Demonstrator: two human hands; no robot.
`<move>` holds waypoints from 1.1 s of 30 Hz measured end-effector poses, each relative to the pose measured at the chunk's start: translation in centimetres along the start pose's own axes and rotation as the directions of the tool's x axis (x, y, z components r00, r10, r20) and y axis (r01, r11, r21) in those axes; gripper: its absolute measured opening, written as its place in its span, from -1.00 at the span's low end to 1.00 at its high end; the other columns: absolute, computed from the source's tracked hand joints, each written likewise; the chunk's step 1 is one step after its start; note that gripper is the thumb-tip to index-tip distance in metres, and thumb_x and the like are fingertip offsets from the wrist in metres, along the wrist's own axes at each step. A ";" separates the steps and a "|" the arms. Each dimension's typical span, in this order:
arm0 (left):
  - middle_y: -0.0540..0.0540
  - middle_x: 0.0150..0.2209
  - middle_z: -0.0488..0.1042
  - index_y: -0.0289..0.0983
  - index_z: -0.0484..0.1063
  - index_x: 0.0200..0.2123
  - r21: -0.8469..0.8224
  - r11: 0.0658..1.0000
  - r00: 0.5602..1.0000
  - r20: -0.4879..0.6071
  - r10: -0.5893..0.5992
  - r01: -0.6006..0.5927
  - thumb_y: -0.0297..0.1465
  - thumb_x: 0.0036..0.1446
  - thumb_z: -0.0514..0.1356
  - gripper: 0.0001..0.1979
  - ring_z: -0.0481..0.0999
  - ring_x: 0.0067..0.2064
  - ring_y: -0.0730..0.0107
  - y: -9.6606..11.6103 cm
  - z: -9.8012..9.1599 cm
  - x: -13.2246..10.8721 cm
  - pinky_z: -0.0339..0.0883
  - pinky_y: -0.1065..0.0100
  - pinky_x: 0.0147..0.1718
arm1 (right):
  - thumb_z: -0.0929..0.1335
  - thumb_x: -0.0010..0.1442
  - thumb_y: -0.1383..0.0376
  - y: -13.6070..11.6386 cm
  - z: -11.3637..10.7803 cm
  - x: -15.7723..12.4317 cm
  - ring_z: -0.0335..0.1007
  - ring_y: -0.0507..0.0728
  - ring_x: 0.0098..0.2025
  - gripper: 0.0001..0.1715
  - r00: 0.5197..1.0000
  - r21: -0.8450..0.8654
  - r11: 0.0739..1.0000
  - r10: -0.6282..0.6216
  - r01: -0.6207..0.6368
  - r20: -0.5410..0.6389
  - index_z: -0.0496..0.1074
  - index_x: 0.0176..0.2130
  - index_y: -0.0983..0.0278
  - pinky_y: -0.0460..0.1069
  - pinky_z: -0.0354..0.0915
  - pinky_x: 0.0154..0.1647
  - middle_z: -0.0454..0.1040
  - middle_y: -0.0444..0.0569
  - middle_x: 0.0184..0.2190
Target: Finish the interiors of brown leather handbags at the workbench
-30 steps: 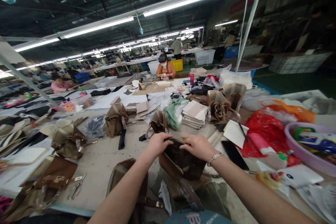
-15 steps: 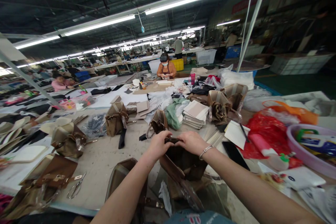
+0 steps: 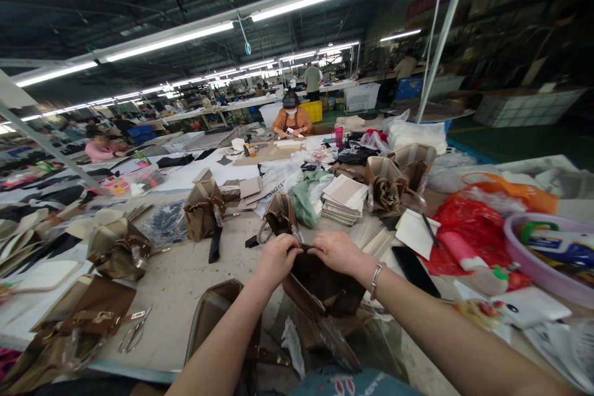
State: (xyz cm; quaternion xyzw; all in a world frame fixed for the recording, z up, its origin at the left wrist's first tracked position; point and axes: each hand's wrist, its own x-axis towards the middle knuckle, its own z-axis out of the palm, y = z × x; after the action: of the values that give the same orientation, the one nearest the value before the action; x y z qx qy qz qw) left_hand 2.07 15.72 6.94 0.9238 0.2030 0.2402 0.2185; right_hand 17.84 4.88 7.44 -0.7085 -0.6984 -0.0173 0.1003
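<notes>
A brown handbag (image 3: 309, 303) stands upright in front of me with its mouth gaping toward me and its inside dark. My left hand (image 3: 277, 260) pinches the far rim of the bag, thumb and fingers closed on the edge. Close beside it, my right hand (image 3: 338, 252) grips the same rim, fingers curled over it. Clear plastic wrap hangs from the bag's near side. Another brown bag (image 3: 216, 309) sits by my left forearm, partly hidden by it. Just beyond my hands stands a smaller-looking brown bag (image 3: 279, 213).
More brown bags (image 3: 203, 210) stand around the table. Scissors (image 3: 134, 331) lie at left. Right of my hands are stacked cream panels (image 3: 344, 199), a black phone (image 3: 415, 271), a red plastic bag (image 3: 468, 229) and a purple basin (image 3: 513, 247). A co-worker (image 3: 292, 117) sits across the table.
My hands have drawn slightly apart along the bag's rim, the left one shifting left. The bag stays in place, and the view has tilted a little.
</notes>
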 end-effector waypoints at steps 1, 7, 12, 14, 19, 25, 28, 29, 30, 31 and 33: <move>-0.03 -0.35 0.45 -0.26 0.39 -0.43 0.008 1.000 1.000 -0.005 -0.006 0.006 -0.50 0.03 0.16 -0.96 0.42 -0.28 0.42 0.0 0.0 0.0 0.27 0.41 -0.24 | 0.20 0.25 0.11 -0.1 -0.1 0.0 0.40 0.11 -0.31 -0.61 1.000 0.003 1.000 -0.001 0.001 -0.002 0.48 -0.35 0.25 -0.07 0.15 -0.36 0.51 -0.01 -0.39; -0.02 -0.39 0.46 -0.27 0.40 -0.44 0.050 0.996 0.996 -0.051 -0.070 0.073 -0.48 0.01 0.19 -0.98 0.42 -0.30 0.41 -0.2 0.7 0.1 0.26 0.41 -0.27 | 0.22 0.23 0.15 -0.9 -0.2 0.4 0.41 0.11 -0.31 -0.66 1.000 0.001 1.000 0.023 -0.023 -0.018 0.47 -0.38 0.25 -0.07 0.14 -0.38 0.51 -0.03 -0.39; 0.00 -0.42 0.46 -0.27 0.41 -0.46 0.090 0.988 0.990 -0.082 -0.118 0.126 -0.48 0.00 0.19 -0.98 0.42 -0.33 0.42 -0.2 1.1 0.3 0.24 0.41 -0.31 | 0.18 0.22 0.02 -0.7 -0.3 0.0 0.42 0.13 -0.30 -0.55 0.998 0.046 0.997 0.055 -0.056 0.019 0.49 -0.33 0.23 -0.06 0.15 -0.38 0.52 -0.02 -0.38; 0.00 -0.42 0.46 -0.27 0.40 -0.47 0.085 0.988 0.988 -0.091 -0.124 0.132 -0.49 -0.01 0.20 -0.97 0.42 -0.33 0.42 -0.2 1.1 0.3 0.23 0.42 -0.31 | 0.21 0.13 -0.12 -0.5 -0.6 -0.2 0.42 0.14 -0.29 -0.48 0.999 0.119 0.992 0.035 -0.039 0.038 0.47 -0.21 0.17 -0.06 0.16 -0.38 0.53 -0.05 -0.35; 0.00 -0.43 0.44 -0.28 0.39 -0.47 0.058 0.991 0.988 -0.097 -0.118 0.124 -0.53 -0.02 0.18 -0.94 0.41 -0.34 0.44 -0.4 1.0 0.3 0.22 0.43 -0.32 | 0.14 0.23 -0.05 -0.6 -0.9 0.1 0.41 0.12 -0.25 -0.52 0.999 0.183 0.982 0.041 -0.045 0.021 0.46 -0.13 0.09 -0.07 0.16 -0.31 0.53 -0.08 -0.28; 0.01 -0.45 0.43 -0.28 0.38 -0.49 0.033 0.995 0.989 -0.113 -0.093 0.098 -0.52 -0.03 0.19 -0.94 0.41 -0.35 0.45 -0.4 0.9 0.0 0.22 0.44 -0.32 | 0.19 0.21 0.17 -1.0 -0.1 1.8 0.38 0.08 -0.33 -0.60 0.993 0.185 0.976 0.116 -0.116 0.011 0.52 -0.43 0.25 -0.09 0.14 -0.34 0.53 -0.02 -0.41; 0.01 -0.44 0.44 -0.28 0.38 -0.49 0.037 0.993 0.987 -0.114 -0.109 0.114 -0.52 -0.03 0.19 -0.94 0.41 -0.35 0.44 -0.3 0.9 -0.1 0.23 0.43 -0.32 | 0.21 0.13 0.31 -0.6 0.6 2.0 0.38 0.05 -0.37 -0.67 0.991 0.320 0.939 0.136 -0.125 -0.012 0.53 -0.45 0.27 -0.11 0.14 -0.36 0.53 -0.06 -0.44; 0.01 -0.44 0.44 -0.28 0.38 -0.48 0.037 0.992 0.987 -0.113 -0.114 0.119 -0.52 -0.03 0.19 -0.95 0.41 -0.35 0.44 -0.3 0.8 -0.2 0.23 0.43 -0.32 | 0.20 0.11 0.35 -0.4 0.7 1.9 0.38 0.05 -0.38 -0.67 0.989 0.373 0.918 0.147 -0.134 -0.005 0.53 -0.45 0.27 -0.12 0.15 -0.37 0.53 -0.07 -0.45; 0.01 -0.44 0.44 -0.28 0.38 -0.48 0.036 0.992 0.987 -0.111 -0.119 0.123 -0.52 -0.03 0.19 -0.95 0.41 -0.35 0.44 -0.3 0.8 -0.2 0.23 0.43 -0.32 | 0.20 0.10 0.37 -0.2 0.8 1.8 0.37 0.04 -0.39 -0.66 0.987 0.427 0.891 0.163 -0.152 0.011 0.53 -0.44 0.28 -0.12 0.15 -0.39 0.53 -0.08 -0.46; 0.01 -0.44 0.44 -0.27 0.38 -0.49 0.036 0.991 0.987 -0.108 -0.121 0.125 -0.51 -0.03 0.19 -0.95 0.41 -0.34 0.43 -0.2 0.8 -0.2 0.23 0.42 -0.31 | 0.19 0.10 0.36 0.0 0.9 1.6 0.37 0.04 -0.41 -0.66 0.983 0.477 0.861 0.181 -0.176 0.036 0.54 -0.43 0.28 -0.13 0.15 -0.41 0.53 -0.09 -0.47; 0.01 -0.44 0.44 -0.27 0.37 -0.49 0.036 0.992 0.987 -0.106 -0.121 0.125 -0.51 -0.03 0.19 -0.95 0.41 -0.34 0.43 -0.2 0.8 -0.2 0.24 0.41 -0.31 | 0.19 0.13 0.31 0.2 0.9 1.3 0.38 0.05 -0.43 -0.64 0.976 0.551 0.809 0.209 -0.207 0.060 0.55 -0.40 0.29 -0.12 0.16 -0.44 0.53 -0.09 -0.49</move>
State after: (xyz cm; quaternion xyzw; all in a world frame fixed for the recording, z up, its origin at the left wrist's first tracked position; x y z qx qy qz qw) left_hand 2.32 15.55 6.10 0.9002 0.2755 0.2696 0.2026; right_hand 18.00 6.27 6.75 -0.7210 -0.5915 0.1956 0.3034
